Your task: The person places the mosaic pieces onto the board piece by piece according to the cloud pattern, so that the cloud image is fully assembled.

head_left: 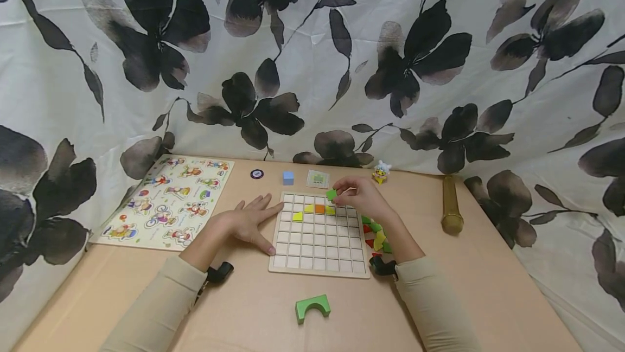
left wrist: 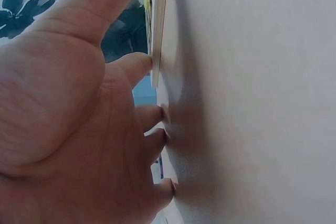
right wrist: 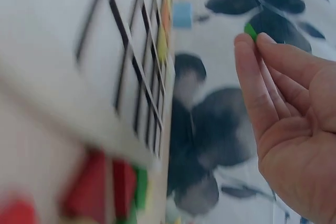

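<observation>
A white grid board (head_left: 317,246) lies on the table between the two hands. Thumb and fingertips of my right hand (head_left: 363,196) pinch a small green piece (head_left: 331,194) above the board's far edge; the right wrist view shows this green piece (right wrist: 251,31) at the fingertips. An orange square (head_left: 319,209) sits in the grid with several yellow pieces (head_left: 298,216) around it. My left hand (head_left: 246,223) is spread at the board's left side, thumb and index finger at its edge. In the left wrist view, other fingertips of the left hand (left wrist: 68,103) rest on the table.
Loose red, yellow and green pieces (head_left: 379,239) lie by the board's right edge. A green arch block (head_left: 312,304) is in front. Behind stand a blue cube (head_left: 288,178), a card (head_left: 318,179) and a small figurine (head_left: 381,172). An illustrated sheet (head_left: 171,200) lies left, a gold cylinder (head_left: 451,205) right.
</observation>
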A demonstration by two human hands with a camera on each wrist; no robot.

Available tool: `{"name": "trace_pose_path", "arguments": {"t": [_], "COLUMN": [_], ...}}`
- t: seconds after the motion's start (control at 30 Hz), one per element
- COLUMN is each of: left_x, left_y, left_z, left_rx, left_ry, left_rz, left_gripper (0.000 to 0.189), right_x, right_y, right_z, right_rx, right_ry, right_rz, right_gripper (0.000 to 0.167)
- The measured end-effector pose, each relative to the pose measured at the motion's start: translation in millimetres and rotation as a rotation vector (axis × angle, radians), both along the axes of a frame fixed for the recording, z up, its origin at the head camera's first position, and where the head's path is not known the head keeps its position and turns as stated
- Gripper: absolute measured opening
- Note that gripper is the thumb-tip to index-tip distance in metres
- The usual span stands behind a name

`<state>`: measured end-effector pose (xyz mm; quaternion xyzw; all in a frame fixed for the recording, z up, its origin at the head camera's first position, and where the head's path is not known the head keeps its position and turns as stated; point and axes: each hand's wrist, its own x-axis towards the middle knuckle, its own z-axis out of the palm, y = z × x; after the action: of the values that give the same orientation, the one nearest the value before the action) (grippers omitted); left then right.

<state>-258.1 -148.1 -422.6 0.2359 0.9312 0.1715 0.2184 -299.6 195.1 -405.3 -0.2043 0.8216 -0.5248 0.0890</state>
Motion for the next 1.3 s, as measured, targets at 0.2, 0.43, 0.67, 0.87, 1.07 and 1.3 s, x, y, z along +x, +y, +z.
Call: {"name": "trace_pose_path", "arguments": {"t": [0.2, 0.43, 0.67, 0.87, 1.07, 1.3], "left_x": [1.0, -7.1, -9.7, -7.0, -1.7, 1.9], "left_y": [-2.3, -5.7, -5.9, -6.8, -3.9, -2.3], "left_z": [-0.5, -17.4, -23.2, -18.4, -8.2, -1.8], "left_rx": [0.042, 0.047, 0.029, 0.043, 0.033, -0.004], "left_ry": [-0.018, 0.014, 0.015, 0.007, -0.009, 0.002], "left_rz": [-0.016, -0.023, 0.005, -0.012, -0.009, -0.012], "left_gripper": [0.127, 0.131, 0.134, 0.132, 0.128, 0.122], "right_x": [5.6, 8.1, 5.9, 8.1, 11.1, 12.5], "right_y": [-33, -48, -47, -49, -52, -51], "right_z": [-8.4, -19.3, -33.3, -37.3, -37.8, -36.9], "right_rx": [0.009, 0.055, 0.131, 0.219, 0.263, 0.276], "right_ry": [0.025, 0.050, 0.026, 0.061, 0.087, 0.085], "right_rz": [0.003, 0.046, 0.110, 0.128, 0.116, 0.116], "right_gripper": [0.023, 0.020, 0.019, 0.022, 0.023, 0.022]}}
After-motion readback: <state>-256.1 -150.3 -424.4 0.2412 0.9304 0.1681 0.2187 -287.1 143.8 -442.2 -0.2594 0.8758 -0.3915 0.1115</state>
